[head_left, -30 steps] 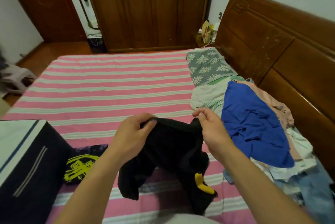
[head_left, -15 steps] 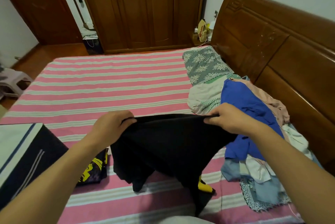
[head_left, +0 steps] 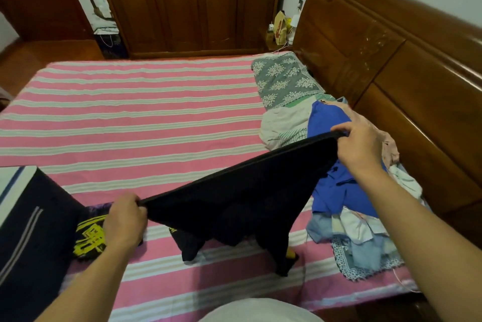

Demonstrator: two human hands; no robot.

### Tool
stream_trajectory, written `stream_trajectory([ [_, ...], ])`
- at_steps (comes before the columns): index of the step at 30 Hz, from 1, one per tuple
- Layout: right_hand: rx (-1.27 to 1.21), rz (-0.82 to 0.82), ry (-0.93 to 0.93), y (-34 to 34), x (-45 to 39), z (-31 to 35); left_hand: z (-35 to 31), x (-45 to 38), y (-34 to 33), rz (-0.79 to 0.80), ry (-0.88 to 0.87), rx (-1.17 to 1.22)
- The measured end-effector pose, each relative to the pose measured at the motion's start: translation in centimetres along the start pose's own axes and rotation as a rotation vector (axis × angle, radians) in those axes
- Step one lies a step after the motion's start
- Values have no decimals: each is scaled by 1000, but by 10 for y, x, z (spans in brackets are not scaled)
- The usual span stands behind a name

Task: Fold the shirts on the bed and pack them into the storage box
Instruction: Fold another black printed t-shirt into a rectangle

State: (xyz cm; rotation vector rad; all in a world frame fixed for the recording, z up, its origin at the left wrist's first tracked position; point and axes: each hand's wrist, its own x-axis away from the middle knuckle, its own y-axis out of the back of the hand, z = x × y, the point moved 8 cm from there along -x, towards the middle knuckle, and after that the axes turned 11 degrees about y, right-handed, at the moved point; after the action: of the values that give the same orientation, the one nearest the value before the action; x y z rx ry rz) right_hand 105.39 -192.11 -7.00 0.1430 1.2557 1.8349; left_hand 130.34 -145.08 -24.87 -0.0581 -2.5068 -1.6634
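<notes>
I hold a black shirt (head_left: 242, 196) stretched taut in the air above the pink striped bed (head_left: 130, 118). My left hand (head_left: 125, 220) grips its lower left corner, and my right hand (head_left: 360, 147) grips its upper right corner. The shirt's lower parts hang down and touch the bed, showing a bit of yellow print. A dark storage box (head_left: 28, 230) with a white lid edge stands at the near left. Beside it lies a folded black shirt with a yellow print (head_left: 88, 238). A pile of clothes topped by a blue shirt (head_left: 339, 191) lies at the right.
A grey flowered pillow (head_left: 281, 81) lies at the head of the bed beside the wooden headboard (head_left: 391, 61). A wooden wardrobe (head_left: 187, 3) stands beyond the bed. Small items sit on a bedside stand (head_left: 279, 27).
My hands have moved farther apart, the right one up and to the right, pulling the black shirt's edge out into a long straight line.
</notes>
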Motion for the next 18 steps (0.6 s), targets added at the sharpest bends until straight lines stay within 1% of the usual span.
stream_trajectory([
  [2, 59, -8, 2, 4, 4, -8, 7, -1, -9, -9, 44, 56],
  [5, 171, -4, -30, 6, 13, -25, 20, -5, -17, 9, 314, 347],
  [6, 183, 14, -63, 4, 18, -33, 20, -7, -19, 6, 357, 453],
  [8, 195, 57, -143, -3, 29, -51, 10, -13, -19, 38, 321, 627],
  [9, 204, 72, -187, -6, 35, -59, 4, -16, -18, 75, 268, 645],
  [10, 210, 79, -227, -7, 41, -65, -2, -19, -16, 94, 184, 593],
  [11, 208, 82, -267, -7, 45, -70, -8, -20, -11, 106, 67, 457],
  [12, 204, 84, -305, -6, 49, -74, -12, -21, -8, 105, -56, 263],
  [14, 205, 97, -360, -5, 54, -79, -10, -19, -8, 99, -221, -134],
  [15, 213, 104, -360, -4, 56, -80, -5, -17, -7, 98, -242, -247],
  [16, 219, 103, -344, -4, 56, -80, 4, -17, -9, 94, -234, -308],
  [18, 189, 72, -329, -2, 56, -81, 32, -17, -9, 89, -26, -281],
])
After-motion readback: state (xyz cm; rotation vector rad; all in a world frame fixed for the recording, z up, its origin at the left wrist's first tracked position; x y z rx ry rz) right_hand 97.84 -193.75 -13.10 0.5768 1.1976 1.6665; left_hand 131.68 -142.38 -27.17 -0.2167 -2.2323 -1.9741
